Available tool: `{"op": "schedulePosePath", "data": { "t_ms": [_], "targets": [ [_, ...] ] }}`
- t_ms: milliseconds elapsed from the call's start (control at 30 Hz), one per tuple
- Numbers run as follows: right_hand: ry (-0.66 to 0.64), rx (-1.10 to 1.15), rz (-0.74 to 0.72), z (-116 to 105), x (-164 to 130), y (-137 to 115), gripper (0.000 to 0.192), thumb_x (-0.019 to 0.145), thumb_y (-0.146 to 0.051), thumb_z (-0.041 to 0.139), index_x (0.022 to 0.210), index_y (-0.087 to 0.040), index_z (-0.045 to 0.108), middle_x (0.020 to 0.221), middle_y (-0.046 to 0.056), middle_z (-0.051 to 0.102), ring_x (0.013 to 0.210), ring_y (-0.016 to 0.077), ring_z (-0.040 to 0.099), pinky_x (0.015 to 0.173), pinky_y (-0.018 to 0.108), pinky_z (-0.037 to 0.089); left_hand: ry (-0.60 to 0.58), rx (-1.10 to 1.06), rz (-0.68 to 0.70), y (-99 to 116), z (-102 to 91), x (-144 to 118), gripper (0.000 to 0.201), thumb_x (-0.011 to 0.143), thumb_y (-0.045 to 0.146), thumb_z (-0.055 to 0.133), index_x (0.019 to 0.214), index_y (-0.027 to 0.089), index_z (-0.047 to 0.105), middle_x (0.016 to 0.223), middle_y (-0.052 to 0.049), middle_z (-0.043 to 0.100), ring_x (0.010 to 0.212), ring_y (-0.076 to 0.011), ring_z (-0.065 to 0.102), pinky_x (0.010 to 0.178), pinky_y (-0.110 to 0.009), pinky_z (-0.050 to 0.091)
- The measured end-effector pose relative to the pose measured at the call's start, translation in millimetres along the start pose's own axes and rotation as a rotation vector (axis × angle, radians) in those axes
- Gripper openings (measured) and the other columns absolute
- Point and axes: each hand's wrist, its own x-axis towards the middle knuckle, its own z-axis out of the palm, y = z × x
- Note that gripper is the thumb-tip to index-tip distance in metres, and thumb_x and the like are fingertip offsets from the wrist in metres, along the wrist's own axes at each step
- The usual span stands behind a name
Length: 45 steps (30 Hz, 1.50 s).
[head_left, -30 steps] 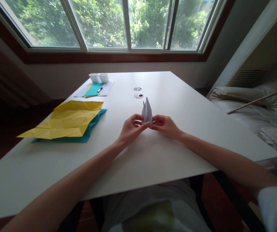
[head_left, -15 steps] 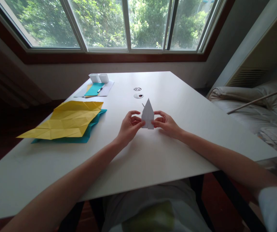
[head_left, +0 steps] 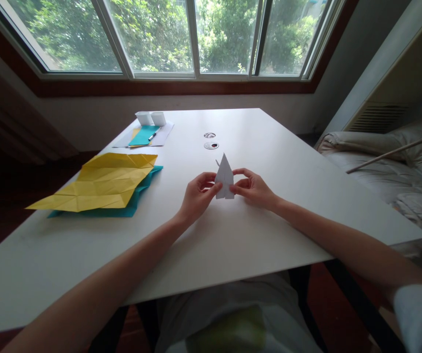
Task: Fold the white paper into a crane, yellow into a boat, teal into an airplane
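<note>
Between my two hands is a small piece of folded white paper (head_left: 224,174), pointed at the top with a vertical slit at its lower edge. A thin sliver sticks up at its upper left. My left hand (head_left: 200,193) pinches the paper's left side, thumb on the front and fingers curled behind. On the opposite edge, my right hand (head_left: 252,188) grips it between thumb and index finger. The paper is held up over the white table (head_left: 211,245).
Left of my hands, a creased yellow sheet (head_left: 104,184) lies over a teal sheet (head_left: 135,203). Farther back are two white paper boxes (head_left: 151,118), a teal square (head_left: 143,136) and a pen (head_left: 153,135). Two round table inserts (head_left: 211,145) sit beyond the paper.
The folded paper has dropped slightly and its tip leans a little more toward me. Both hands keep their hold, the left one shifted slightly down.
</note>
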Motion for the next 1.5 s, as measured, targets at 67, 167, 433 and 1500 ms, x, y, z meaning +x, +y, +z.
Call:
{"op": "schedulePosePath", "data": {
  "t_ms": [67,167,433,1500],
  "targets": [
    [-0.026,-0.022,-0.024,0.8,-1.2,-0.5,0.044,0.069,-0.036,0.069,0.105,-0.020,0.048,0.067,-0.001,0.066,0.060,0.0141,0.061,0.057,0.026,0.046,0.002,-0.008,-0.006,-0.2,-0.3,0.6,0.026,0.071,0.033,0.067,0.089,0.016,0.061,0.089,-0.005,0.063,0.076,-0.0151,0.061,0.068,-0.027,0.050],
    [-0.062,-0.065,-0.049,2.1,-3.2,-1.3,0.044,0.069,-0.035,0.069,0.105,-0.021,0.048,0.067,-0.001,0.065,0.061,0.0141,0.060,0.056,0.026,0.045,0.031,-0.040,-0.007,-0.5,-1.4,1.5,0.028,0.069,0.033,0.069,0.090,0.017,0.060,0.088,-0.004,0.064,0.076,-0.0153,0.061,0.067,-0.027,0.050],
    [-0.082,-0.122,-0.071,2.8,-4.4,-1.2,0.040,0.072,-0.035,0.065,0.104,-0.021,0.047,0.068,-0.001,0.064,0.063,0.0141,0.060,0.059,0.027,0.046,0.061,-0.133,-0.035,-0.4,-1.7,2.4,0.025,0.067,0.030,0.071,0.088,0.018,0.064,0.080,-0.001,0.064,0.069,-0.0120,0.058,0.062,-0.024,0.046],
    [-0.055,-1.022,-0.184,1.7,-3.4,9.1,0.030,0.084,-0.039,0.049,0.108,-0.027,0.063,0.106,0.008,0.057,0.098,0.0228,0.049,0.086,0.039,0.035,-0.377,1.148,0.217,-8.5,-7.4,-1.3,0.030,0.090,0.029,0.035,0.110,0.024,0.057,0.122,-0.003,0.057,0.121,-0.0252,0.040,0.096,-0.047,0.033]
  ]
}}
